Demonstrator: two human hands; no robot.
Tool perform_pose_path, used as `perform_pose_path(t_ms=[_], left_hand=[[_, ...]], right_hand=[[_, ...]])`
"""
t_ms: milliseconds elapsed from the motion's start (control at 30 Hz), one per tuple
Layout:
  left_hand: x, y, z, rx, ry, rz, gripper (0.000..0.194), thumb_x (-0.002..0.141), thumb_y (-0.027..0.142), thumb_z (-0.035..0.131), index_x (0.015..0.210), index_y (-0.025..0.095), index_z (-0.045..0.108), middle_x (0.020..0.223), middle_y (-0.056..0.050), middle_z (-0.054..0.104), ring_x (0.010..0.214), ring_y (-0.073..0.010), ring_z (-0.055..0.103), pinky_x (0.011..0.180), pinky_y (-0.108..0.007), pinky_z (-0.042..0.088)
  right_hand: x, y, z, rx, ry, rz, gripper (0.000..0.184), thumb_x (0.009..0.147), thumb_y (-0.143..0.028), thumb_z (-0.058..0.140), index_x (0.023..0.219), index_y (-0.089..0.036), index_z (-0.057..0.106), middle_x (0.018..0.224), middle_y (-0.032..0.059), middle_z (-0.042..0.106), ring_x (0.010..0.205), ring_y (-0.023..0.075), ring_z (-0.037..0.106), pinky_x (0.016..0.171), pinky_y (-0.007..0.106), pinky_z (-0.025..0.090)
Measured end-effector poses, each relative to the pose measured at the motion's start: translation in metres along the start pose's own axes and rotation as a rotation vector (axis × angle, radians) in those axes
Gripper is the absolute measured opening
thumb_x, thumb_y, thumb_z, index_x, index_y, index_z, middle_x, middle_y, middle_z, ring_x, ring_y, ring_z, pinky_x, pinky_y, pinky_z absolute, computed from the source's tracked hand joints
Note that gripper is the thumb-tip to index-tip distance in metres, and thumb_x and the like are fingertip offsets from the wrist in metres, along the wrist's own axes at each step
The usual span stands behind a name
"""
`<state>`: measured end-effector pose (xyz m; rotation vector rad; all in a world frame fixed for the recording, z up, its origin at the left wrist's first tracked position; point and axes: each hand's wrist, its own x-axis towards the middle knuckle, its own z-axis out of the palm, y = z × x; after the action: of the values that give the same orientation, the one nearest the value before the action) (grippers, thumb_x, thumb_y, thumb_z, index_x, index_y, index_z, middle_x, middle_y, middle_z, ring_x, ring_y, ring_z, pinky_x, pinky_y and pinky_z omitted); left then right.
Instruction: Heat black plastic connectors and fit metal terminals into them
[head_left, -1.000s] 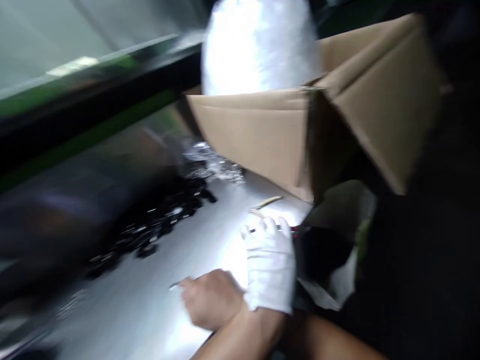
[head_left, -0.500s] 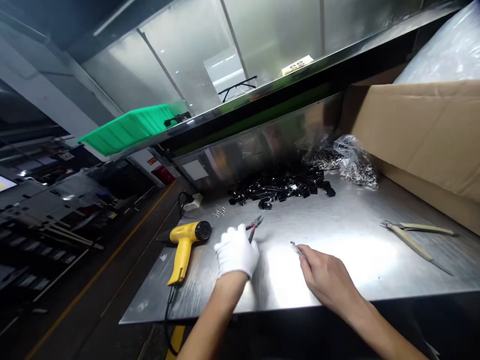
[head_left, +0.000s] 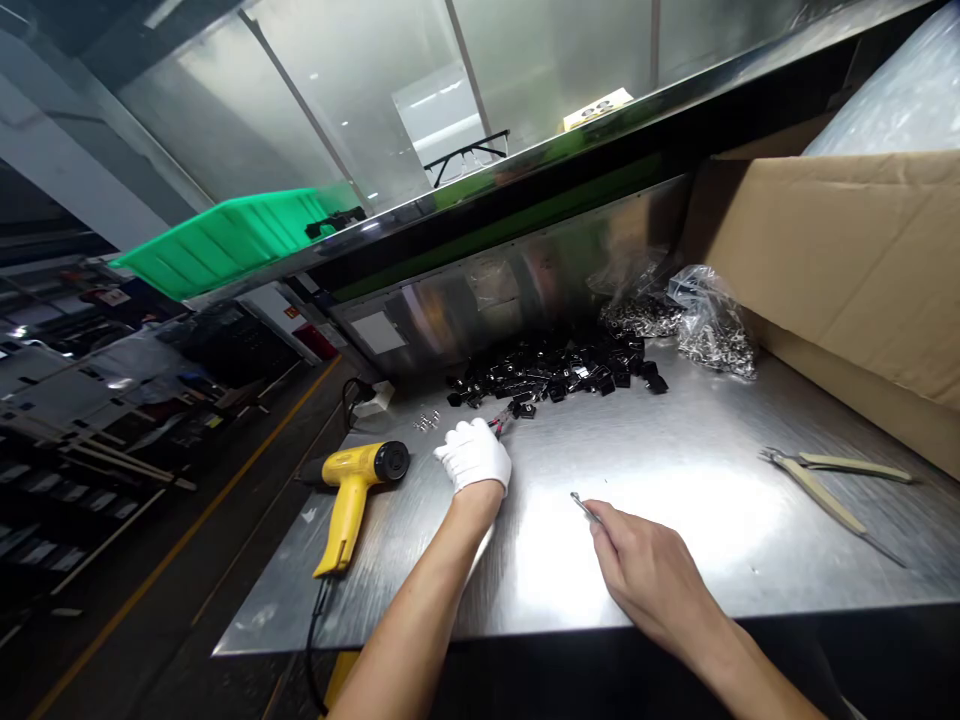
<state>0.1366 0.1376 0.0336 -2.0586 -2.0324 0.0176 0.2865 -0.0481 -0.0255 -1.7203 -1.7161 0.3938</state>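
In the head view, red-handled pliers (head_left: 498, 425) are held by the left hand (head_left: 474, 457), which is covered by a white glove; its grip is clamped around the handles, and the pliers' tip is pointed at the near edge of a pile of black parts (head_left: 555, 372). Whether the nearest black part (head_left: 527, 411) is touched by that tip cannot be told. A slim metal tool (head_left: 584, 507) is pinched by the bare right hand (head_left: 646, 562), its grip closed between thumb and fingers, with the tool's end pointed forward over the bright middle of the metal bench (head_left: 555, 600).

To the left of the gloved hand, a yellow heat gun (head_left: 347, 510) is laid on the bench, and behind it a few small shiny pieces (head_left: 426, 421) are scattered. To the right of the bare hand, pliers with pale yellow handles (head_left: 821, 494) are left spread. Beside the black pile, a clear bag of metal parts (head_left: 716, 345) is set near a cardboard box (head_left: 840, 260). Above, a green bin (head_left: 229, 245) and a pair of glasses (head_left: 466, 151) are carried by a shelf (head_left: 525, 170)
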Motion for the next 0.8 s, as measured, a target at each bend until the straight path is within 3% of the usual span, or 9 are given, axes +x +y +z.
perform_pose_path(t_ms=[200,800], left_hand=[[-0.001,-0.010,0.006,0.045,0.008,-0.017,0.037,0.087,0.037,0.054,0.114,0.012,0.059,0.115,-0.020,0.059,0.111,-0.0377,0.054,0.088,-0.052,0.040],[0.013,0.003,-0.010,0.065,-0.098,-0.064,0.043,0.085,0.043,0.056,0.115,0.014,0.063,0.119,-0.023,0.063,0.113,-0.0400,0.060,0.088,-0.055,0.048]], right_hand=[[-0.002,-0.001,-0.004,0.040,-0.030,-0.016,0.037,0.101,-0.023,0.035,0.128,-0.021,0.060,0.089,0.0041,0.074,0.075,0.0234,0.069,0.063,0.038,0.048],[-0.004,-0.001,-0.010,0.098,-0.060,-0.035,0.036,0.102,-0.021,0.036,0.127,-0.019,0.061,0.082,0.0024,0.071,0.068,0.0197,0.064,0.059,0.035,0.043]])
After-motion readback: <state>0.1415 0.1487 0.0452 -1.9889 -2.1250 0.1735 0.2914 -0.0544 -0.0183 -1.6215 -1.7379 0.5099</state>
